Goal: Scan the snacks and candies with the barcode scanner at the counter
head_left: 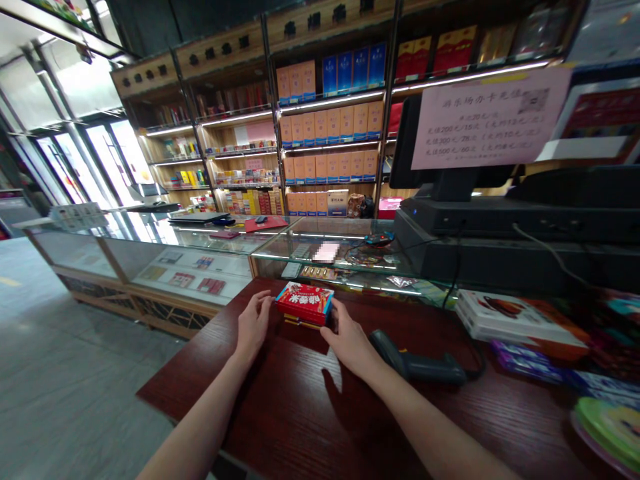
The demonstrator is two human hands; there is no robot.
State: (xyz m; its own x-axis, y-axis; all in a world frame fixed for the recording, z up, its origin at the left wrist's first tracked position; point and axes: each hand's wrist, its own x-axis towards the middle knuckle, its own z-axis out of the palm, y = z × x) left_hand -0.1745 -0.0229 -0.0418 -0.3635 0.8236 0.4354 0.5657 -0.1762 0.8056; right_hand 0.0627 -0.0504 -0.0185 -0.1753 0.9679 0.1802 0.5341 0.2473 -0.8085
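i'm bracketing a red cardboard box [303, 303], long axis running left-right, left hand [253, 325] and right hand [351, 338] curving at its ends; can't tell if gripping.

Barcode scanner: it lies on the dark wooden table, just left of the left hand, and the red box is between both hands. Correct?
Wrong side: the head view shows the barcode scanner just right of the right hand. It does lie on the dark wooden table, and the red box is between both hands.
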